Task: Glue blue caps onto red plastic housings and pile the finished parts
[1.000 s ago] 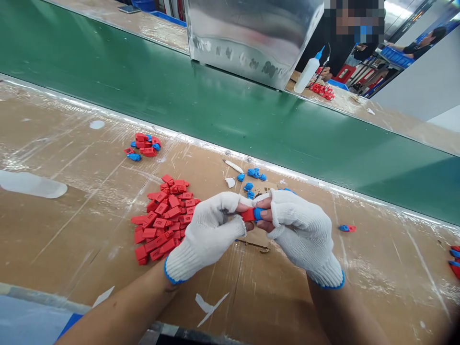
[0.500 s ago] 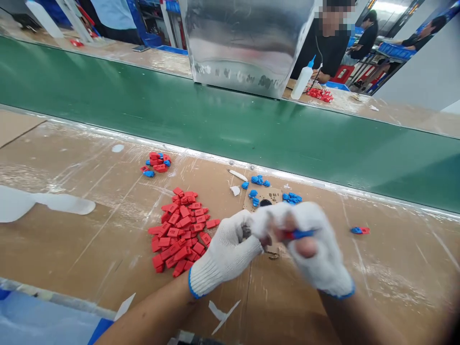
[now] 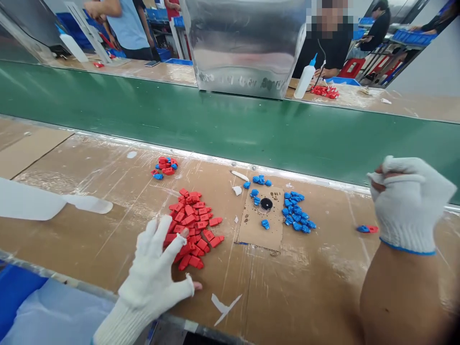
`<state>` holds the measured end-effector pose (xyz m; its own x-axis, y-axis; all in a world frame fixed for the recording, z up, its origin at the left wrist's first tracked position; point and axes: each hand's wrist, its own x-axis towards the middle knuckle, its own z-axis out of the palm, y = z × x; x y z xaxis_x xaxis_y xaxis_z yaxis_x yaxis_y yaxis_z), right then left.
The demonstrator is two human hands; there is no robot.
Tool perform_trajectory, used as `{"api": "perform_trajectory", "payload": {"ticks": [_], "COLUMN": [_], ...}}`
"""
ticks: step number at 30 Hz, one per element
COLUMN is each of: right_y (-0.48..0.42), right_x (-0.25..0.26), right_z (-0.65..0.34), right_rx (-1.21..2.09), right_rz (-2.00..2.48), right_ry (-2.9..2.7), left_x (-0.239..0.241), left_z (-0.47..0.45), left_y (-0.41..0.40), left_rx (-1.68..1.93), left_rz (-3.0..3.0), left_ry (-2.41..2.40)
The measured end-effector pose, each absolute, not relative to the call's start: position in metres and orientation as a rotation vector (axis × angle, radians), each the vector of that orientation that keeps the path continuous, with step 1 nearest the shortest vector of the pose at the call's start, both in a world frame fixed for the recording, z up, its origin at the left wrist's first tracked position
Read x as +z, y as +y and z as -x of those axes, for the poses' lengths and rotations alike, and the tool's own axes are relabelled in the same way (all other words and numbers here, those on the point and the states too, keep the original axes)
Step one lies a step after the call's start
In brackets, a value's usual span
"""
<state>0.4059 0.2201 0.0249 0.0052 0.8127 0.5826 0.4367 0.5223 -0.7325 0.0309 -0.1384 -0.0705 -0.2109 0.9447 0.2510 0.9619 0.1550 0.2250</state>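
My left hand [image 3: 154, 263], in a white glove with bare fingertips, reaches over the near left edge of a pile of red plastic pieces [image 3: 196, 215]. Its fingers are spread and hold nothing. Far to the right, my right hand [image 3: 409, 196] is closed, back of the glove toward me; whatever it may hold is hidden. Below and left of that hand lies a joined blue-and-red piece [image 3: 367, 229]. Small blue pieces [image 3: 296, 213] form a cluster right of a cardboard square [image 3: 247, 230]. On the square sit a round black dish [image 3: 266, 204] and a few blue pieces.
A mixed red-and-blue heap [image 3: 167, 167] lies at the back left. Beyond the table runs a green belt [image 3: 151, 110], with a metal box [image 3: 244, 48] over it. A white bottle [image 3: 305, 79] and a seated person [image 3: 323, 52] are across. Torn white tape [image 3: 224, 309] lies in front.
My hands, together over the cardboard square before, have parted. The left moved left to the red pile and opened; the right swung far right, and the red-and-blue piece it held is out of sight.
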Motion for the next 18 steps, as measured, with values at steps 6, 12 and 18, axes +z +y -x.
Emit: {"api": "perform_trajectory", "payload": {"ticks": [6, 12, 18], "right_y": [0.227, 0.23, 0.233], "right_x": [0.014, 0.017, 0.016], "right_z": [-0.419, -0.416, -0.414], "right_rx": [0.185, 0.111, 0.597], "right_rz": [1.232, 1.681, 2.023], "right_ry": [-1.689, -1.867, -2.402], "left_x": [-0.098, -0.101, -0.095], "left_z": [-0.032, -0.015, -0.002], "left_y": [-0.1, -0.066, -0.022], "left_rx": [-0.494, -0.517, -0.459], "left_rz": [1.895, 1.916, 2.012], "left_ry": [-2.302, -2.232, -2.257]}}
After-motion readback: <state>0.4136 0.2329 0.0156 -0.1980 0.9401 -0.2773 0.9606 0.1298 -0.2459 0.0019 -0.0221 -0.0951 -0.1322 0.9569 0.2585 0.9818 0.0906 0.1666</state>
